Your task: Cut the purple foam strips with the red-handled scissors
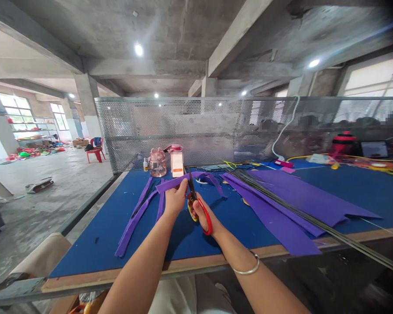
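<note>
My left hand (176, 198) is closed on a purple strip (170, 183) of paper or felt-like sheet, lifted over the blue table. In my right hand (199, 211) is a pair of scissors (207, 220) with red and yellow handles and dark blades pointing up and away. The blades stand at the strip, just right of my left fingertips; whether they cut into it I cannot tell. The strip's far part curves off to the right. More purple strips (131, 229) lie left of my left hand, with thin dark pieces among them.
Large purple sheets (281, 196) lie to the right, crossed by a bundle of long dark rods (291, 212) reaching past the table edge. A pink bottle (157, 162), a lit phone (177, 165) and a small glue bottle (145, 164) stand at the back, before a perforated metal screen (183, 126).
</note>
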`<action>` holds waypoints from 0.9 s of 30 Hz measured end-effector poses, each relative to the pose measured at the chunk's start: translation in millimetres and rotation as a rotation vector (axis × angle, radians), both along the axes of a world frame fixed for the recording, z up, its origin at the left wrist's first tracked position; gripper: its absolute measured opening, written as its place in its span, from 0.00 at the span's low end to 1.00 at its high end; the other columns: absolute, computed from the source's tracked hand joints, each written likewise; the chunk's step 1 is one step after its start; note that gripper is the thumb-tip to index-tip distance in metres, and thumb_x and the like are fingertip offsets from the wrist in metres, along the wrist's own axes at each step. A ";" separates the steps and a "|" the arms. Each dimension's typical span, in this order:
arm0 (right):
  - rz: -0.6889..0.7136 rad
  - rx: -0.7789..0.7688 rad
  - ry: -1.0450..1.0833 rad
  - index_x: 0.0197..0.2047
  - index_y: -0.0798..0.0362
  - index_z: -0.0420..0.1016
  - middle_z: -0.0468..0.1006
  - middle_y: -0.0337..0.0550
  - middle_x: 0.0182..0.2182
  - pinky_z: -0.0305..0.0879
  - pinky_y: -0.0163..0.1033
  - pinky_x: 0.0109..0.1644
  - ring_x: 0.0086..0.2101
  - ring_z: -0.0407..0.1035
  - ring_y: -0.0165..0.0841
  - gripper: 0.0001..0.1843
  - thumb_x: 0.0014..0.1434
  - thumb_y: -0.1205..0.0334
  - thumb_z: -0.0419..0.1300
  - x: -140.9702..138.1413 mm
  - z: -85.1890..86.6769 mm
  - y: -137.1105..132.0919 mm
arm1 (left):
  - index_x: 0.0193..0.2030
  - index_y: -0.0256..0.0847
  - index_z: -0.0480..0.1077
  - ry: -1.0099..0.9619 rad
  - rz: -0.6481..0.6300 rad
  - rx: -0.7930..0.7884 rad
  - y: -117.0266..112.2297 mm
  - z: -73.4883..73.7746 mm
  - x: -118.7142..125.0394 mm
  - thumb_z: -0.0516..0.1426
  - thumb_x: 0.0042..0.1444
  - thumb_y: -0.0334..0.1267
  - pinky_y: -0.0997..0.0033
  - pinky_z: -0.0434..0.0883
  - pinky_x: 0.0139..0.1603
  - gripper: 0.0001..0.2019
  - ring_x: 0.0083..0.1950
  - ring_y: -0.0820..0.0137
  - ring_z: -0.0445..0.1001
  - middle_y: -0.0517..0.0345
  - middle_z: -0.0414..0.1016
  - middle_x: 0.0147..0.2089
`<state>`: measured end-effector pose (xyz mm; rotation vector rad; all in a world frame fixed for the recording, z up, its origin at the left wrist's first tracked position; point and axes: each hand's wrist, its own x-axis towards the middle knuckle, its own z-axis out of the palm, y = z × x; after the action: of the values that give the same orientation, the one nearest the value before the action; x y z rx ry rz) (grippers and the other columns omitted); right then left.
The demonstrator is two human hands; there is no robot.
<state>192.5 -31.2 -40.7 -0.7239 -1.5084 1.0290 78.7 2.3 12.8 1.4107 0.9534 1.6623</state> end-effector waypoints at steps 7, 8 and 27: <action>-0.042 -0.057 0.037 0.38 0.50 0.61 0.56 0.29 0.23 0.46 0.31 0.20 0.20 0.48 0.24 0.35 0.52 0.23 0.55 -2.6 6.4 -3.4 | 0.23 0.38 0.70 0.014 -0.042 -0.011 0.1 -1.3 1.6 0.60 0.52 0.52 0.74 0.65 0.24 0.18 0.24 0.73 0.67 0.59 0.68 0.22; -0.050 -0.071 0.036 0.37 0.50 0.61 0.55 0.29 0.22 0.45 0.30 0.19 0.19 0.48 0.24 0.35 0.51 0.23 0.55 -2.8 7.8 -4.3 | 0.23 0.38 0.70 0.015 -0.038 -0.012 -0.1 -1.1 1.4 0.60 0.52 0.52 0.74 0.64 0.24 0.18 0.23 0.73 0.66 0.60 0.68 0.21; -0.166 -0.049 -0.027 0.36 0.50 0.66 0.57 0.30 0.19 0.46 0.33 0.18 0.17 0.50 0.26 0.24 0.58 0.36 0.60 0.3 7.1 1.0 | 0.23 0.38 0.70 -0.069 -0.062 -0.055 -2.4 1.9 1.0 0.60 0.50 0.53 0.73 0.64 0.25 0.18 0.25 0.72 0.67 0.58 0.69 0.22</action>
<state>192.8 -30.2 -33.6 -0.8857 -1.4248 0.9363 79.7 -0.1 14.7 1.3256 0.9009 1.6163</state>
